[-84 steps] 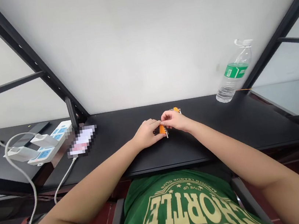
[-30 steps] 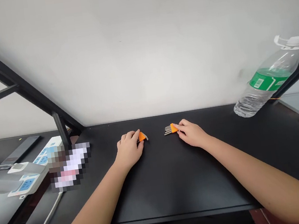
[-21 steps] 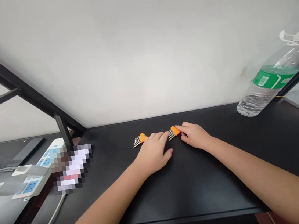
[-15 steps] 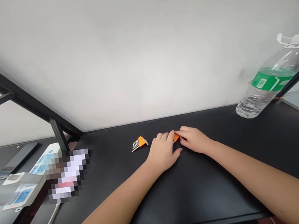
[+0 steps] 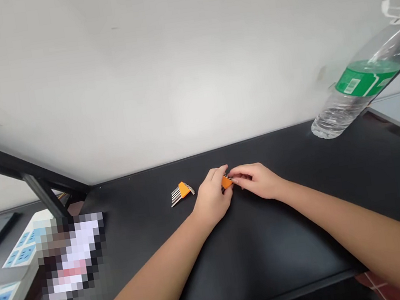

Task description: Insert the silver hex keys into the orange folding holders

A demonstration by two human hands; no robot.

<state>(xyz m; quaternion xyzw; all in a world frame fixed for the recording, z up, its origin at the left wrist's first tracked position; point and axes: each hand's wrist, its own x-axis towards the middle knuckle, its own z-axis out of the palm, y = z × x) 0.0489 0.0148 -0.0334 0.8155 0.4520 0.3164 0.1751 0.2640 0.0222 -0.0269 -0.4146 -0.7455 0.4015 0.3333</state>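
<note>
Two small sets of metal hex keys in orange holders are on the black desk (image 5: 259,256). One hex key set (image 5: 180,192) lies loose, just left of my hands. Both hands meet over the other hex key set (image 5: 226,181). My left hand (image 5: 212,200) curls round its left side, and only a bit of orange shows between the fingers. My right hand (image 5: 257,181) pinches its right end with thumb and fingertips. Most of that set is hidden by my fingers.
A clear water bottle (image 5: 363,78) with a green label stands at the back right by the white wall. At the left lie a blurred flat object (image 5: 70,260), a white power strip (image 5: 5,276) with blue sockets and a black frame post (image 5: 45,196).
My left hand let go of the left hex key set and moved right to join my right hand on the other set. The view has tilted and shifted.
</note>
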